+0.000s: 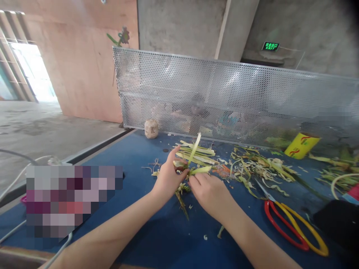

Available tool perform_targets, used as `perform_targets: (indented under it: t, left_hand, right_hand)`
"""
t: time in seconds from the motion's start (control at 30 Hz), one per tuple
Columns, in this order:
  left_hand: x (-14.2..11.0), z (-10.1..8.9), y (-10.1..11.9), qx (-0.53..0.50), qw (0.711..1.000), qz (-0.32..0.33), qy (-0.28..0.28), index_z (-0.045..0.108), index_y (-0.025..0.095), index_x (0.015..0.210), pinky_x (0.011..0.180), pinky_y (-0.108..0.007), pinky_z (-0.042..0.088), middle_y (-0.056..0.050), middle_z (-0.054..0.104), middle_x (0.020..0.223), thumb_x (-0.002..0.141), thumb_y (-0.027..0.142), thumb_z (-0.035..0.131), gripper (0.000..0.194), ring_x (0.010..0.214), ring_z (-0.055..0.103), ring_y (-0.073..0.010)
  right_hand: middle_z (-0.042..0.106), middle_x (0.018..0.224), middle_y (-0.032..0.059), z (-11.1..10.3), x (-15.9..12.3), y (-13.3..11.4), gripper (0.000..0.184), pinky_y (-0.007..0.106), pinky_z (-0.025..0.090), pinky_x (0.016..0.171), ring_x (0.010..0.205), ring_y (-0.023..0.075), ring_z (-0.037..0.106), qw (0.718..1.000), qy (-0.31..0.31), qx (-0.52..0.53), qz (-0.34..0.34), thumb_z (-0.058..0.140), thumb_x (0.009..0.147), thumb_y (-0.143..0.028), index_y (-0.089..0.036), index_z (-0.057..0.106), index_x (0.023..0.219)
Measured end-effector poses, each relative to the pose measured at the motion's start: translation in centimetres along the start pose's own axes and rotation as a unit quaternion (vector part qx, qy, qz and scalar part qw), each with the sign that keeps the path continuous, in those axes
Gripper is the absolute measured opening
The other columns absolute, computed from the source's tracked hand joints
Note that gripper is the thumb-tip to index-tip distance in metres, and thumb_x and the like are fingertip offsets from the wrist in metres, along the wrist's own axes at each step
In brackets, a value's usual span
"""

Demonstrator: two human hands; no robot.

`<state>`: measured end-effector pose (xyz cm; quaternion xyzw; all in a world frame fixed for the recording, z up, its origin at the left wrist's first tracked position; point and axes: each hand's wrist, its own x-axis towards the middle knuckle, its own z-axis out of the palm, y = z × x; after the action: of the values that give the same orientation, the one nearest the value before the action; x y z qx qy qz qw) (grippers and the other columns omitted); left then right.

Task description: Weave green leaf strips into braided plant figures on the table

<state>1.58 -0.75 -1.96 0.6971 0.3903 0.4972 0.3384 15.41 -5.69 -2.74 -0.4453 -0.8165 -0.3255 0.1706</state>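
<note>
Over the blue tabletop (109,153), my left hand (168,175) pinches the gathered base of several pale green plant strips. One long strip (195,147) stands up from this bundle, and a shorter strip (201,170) points right. My right hand (209,190) has its fingers curled at the bundle, just below the shorter strip; its fingertips are partly hidden. Beneath the hands lies a knobbly green woven-looking piece (183,188) with a stem-like end. Behind them, flat green strips (200,153) lie side by side on the table.
Right of my hands are heaped plant shreds (260,164) and scissors (269,197) with red and yellow handles. A yellow cylinder (302,145) leans by the perforated metal screen (235,97). A whitish roll (151,129) stands at back left. A black object (339,220) sits at right.
</note>
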Motion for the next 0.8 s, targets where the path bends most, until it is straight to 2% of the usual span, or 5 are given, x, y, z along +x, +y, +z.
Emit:
perform_targets:
  t: [0.07,0.2,0.37,0.63,0.8]
  left_hand:
    - [-0.1,0.3,0.2,-0.047,0.998,-0.028,-0.018,0.027,0.02,0.131,0.064,-0.026,0.049,0.0,0.062,0.081,0.065,0.01,0.062,0.075,0.06,0.057,-0.0098]
    - [0.2,0.6,0.7,-0.19,0.976,-0.096,-0.046,0.028,0.016,0.129,0.067,-0.027,0.05,-0.002,0.063,0.083,0.063,0.009,0.062,0.074,0.066,0.061,-0.0119]
    - [0.7,0.4,0.7,-0.197,0.965,-0.165,-0.044,0.028,0.014,0.128,0.064,-0.025,0.05,-0.001,0.062,0.083,0.058,0.003,0.065,0.08,0.061,0.06,-0.0095]
    - [0.4,0.6,-0.3,-0.164,0.982,-0.085,-0.046,0.03,0.017,0.127,0.056,-0.023,0.046,0.0,0.06,0.082,0.058,0.007,0.064,0.078,0.056,0.055,-0.008]
    - [0.2,0.7,-0.3,-0.182,0.976,-0.107,-0.06,0.028,0.015,0.127,0.055,-0.022,0.046,-0.002,0.06,0.085,0.06,0.008,0.063,0.076,0.056,0.055,-0.0077]
  right_hand:
    - [0.056,0.065,0.003,-0.2,0.0,0.2,0.01,0.028,0.034,0.052,0.06,0.0173,0.055,1.0,0.007,-0.01,-0.01,0.05,0.077,-0.009,-0.016,0.056,0.074]
    - [0.056,0.067,0.0019,-0.2,-0.1,1.0,0.008,0.027,0.031,0.046,0.058,0.0157,0.054,1.0,0.0,0.004,0.024,0.048,0.081,-0.014,-0.017,0.056,0.08]
    - [0.056,0.067,0.001,0.2,-0.4,1.7,0.013,0.026,0.03,0.044,0.056,0.0136,0.053,0.997,-0.019,0.062,0.029,0.047,0.083,-0.016,-0.017,0.054,0.072]
    - [0.057,0.071,0.0043,0.2,0.0,1.8,0.014,0.03,0.039,0.063,0.07,0.0181,0.053,0.997,-0.002,0.07,-0.013,0.047,0.083,-0.012,-0.016,0.058,0.074]
    - [0.06,0.076,0.0058,0.5,0.0,1.8,0.016,0.028,0.041,0.064,0.073,0.0171,0.056,0.988,0.0,0.153,0.011,0.042,0.087,-0.016,-0.015,0.057,0.082]
